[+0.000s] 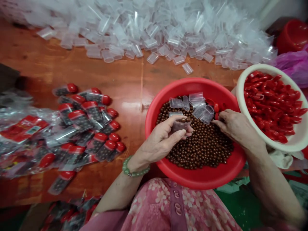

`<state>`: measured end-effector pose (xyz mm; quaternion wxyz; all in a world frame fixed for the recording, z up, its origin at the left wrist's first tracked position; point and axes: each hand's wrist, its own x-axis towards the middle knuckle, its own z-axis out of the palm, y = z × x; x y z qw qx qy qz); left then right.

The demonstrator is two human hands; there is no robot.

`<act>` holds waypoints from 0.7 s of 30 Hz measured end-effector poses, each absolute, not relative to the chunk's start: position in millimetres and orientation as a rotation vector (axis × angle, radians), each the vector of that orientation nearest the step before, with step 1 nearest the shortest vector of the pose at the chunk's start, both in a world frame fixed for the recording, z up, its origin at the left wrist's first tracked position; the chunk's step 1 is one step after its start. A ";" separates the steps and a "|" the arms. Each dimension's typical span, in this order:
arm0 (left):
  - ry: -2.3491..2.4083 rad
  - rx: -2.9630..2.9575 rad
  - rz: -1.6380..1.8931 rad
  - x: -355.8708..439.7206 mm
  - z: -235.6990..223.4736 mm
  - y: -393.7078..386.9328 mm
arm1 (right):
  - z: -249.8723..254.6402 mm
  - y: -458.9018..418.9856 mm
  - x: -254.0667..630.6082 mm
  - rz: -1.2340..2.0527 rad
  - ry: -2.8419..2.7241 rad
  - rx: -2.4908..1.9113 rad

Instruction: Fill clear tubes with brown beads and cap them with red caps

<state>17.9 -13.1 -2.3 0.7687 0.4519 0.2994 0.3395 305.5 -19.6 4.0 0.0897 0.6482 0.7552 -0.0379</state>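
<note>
My left hand (166, 138) is closed around a clear plastic container (177, 125), with brown balls showing at its mouth. It hovers over the red basin (166, 96), which holds a heap of small brown balls (204, 147). Several empty clear containers (198, 102) lie on the balls near the back of the basin. Red caps (216, 106) sit at the basin's right inner side. My right hand (232, 125) is at those caps with its fingers curled; the fingertips are partly hidden, so what they hold is unclear.
A cream bowl (240, 96) of red caps (271, 106) stands to the right. Filled, red-capped containers (81, 120) lie on the wooden table (130, 83) at left, beside plastic packaging (24, 128). Clear empty containers (144, 32) are piled along the back.
</note>
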 end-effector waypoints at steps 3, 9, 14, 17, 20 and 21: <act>0.599 0.915 0.732 17.0 -1.1 -12.4 | 6.9 -24.0 302.8 -0.132 2.322 2.011; 0.605 0.933 0.696 15.4 -0.8 -9.9 | 34.2 -41.4 272.9 -0.729 2.626 2.011; 0.565 0.956 0.701 16.0 -3.2 -8.7 | 45.2 -34.7 246.1 -1.013 2.879 1.663; 0.543 0.905 0.690 17.2 -5.0 -9.1 | 45.2 -28.5 238.2 -1.122 2.961 1.750; 0.528 0.875 0.683 17.6 -6.3 -9.8 | 39.3 -27.5 232.2 -1.220 3.011 1.858; 0.520 0.867 0.680 17.6 -6.6 -9.9 | 36.4 -28.4 230.1 -1.281 3.001 1.902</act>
